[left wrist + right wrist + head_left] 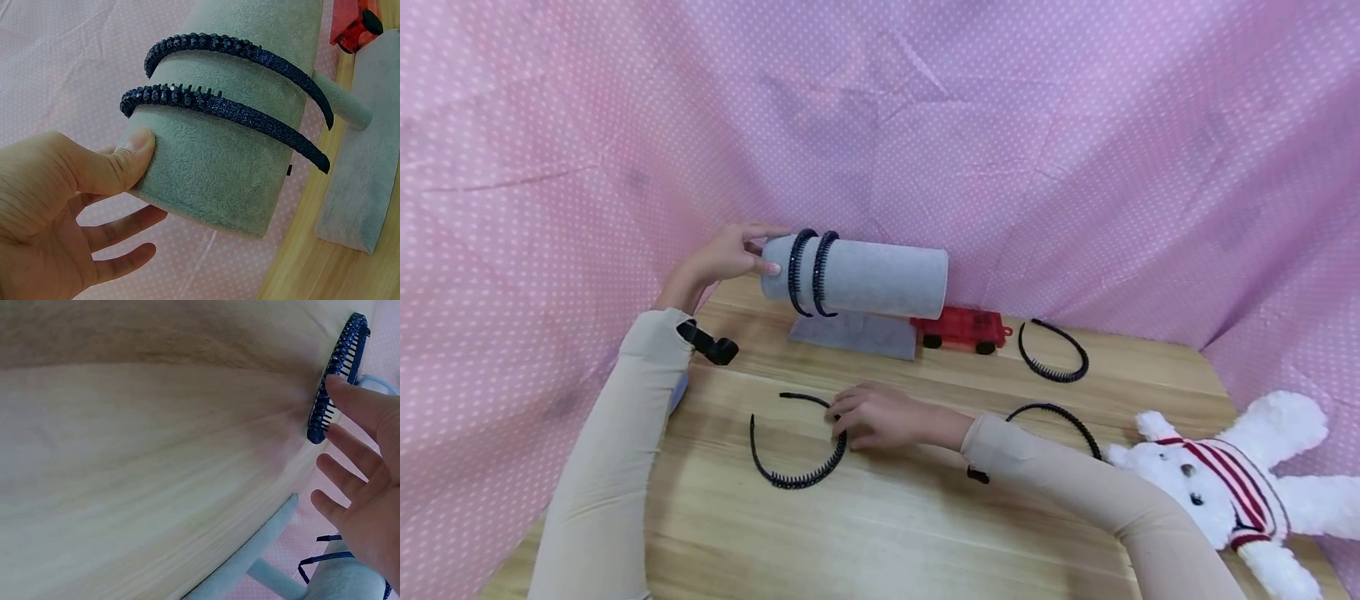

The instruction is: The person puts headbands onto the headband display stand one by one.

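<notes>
A grey fabric-covered headband stand [887, 279] has its roller lying sideways above a flat base [857, 337]. Two dark toothed headbands [262, 122] hang over the roller near its left end. At that end my left hand [726, 252] grips the roller's edge, thumb [140, 147] on the near face; other fingers spread beyond it. Lower down, another dark headband [797, 481] lies on the wooden table, its open side facing up-left. My right hand [883, 415] holds that band's right side, with thumb [350, 394] and index finger at the toothed part.
A red toy car [962, 327] stands beside the base. One headband [1060, 375] lies right of it; another [1075, 421] is partly behind my right forearm. A white plush toy [1210, 483] in a striped top lies at the right. Pink dotted cloth [880, 108] hangs behind the table [760, 542].
</notes>
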A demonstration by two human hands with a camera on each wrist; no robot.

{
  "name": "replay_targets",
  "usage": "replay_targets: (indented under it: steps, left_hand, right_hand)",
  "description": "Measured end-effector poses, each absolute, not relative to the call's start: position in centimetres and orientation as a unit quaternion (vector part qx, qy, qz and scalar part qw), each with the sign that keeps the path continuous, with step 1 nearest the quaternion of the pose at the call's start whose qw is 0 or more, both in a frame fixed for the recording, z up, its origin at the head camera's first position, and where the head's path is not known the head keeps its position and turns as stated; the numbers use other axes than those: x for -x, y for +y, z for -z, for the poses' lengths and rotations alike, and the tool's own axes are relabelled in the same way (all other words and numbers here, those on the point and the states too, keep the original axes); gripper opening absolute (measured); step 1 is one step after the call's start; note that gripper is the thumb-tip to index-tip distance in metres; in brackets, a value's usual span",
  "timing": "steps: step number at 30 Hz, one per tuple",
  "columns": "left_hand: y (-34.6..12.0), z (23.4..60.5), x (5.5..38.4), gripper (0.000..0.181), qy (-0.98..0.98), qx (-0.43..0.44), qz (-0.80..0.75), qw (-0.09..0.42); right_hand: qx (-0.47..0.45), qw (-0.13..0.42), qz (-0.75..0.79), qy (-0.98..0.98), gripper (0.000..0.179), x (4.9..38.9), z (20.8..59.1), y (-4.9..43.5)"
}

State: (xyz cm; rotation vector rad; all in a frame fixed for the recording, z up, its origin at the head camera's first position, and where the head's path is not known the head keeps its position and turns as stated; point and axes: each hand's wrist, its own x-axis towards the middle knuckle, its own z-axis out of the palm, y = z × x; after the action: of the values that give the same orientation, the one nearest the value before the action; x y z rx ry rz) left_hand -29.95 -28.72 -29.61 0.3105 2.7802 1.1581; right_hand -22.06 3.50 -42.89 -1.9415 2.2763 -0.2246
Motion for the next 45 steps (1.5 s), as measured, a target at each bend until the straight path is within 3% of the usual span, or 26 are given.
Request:
replay_targets:
  steps: [17,26,34,45]
  left_hand:
    - [-29.0,29.9,30.1,0.067,0.916,-0.1,-0.385,0.061]
    - [-28.9,29.8,30.0,0.067,0.915,-0.099,-0.387,0.063]
    - [-29.0,30.0,30.1,0.067,0.913,-0.099,-0.391,0.063]
    - [-29.0,30.0,29.9,0.066,0.912,-0.103,-0.392,0.059]
  right_hand:
    - [0.624,0.065,0.098,0.772,0.017,23.3,43.2,5.0]
    - [0.622,0.055,0.176,0.761,0.018,23.5,41.2,6.4]
    - [0.619,0.003,0.215,0.756,0.014,23.5,39.4,7.7]
    - [0.59,-0.001,0.221,0.776,0.013,23.4,38.7,9.6]
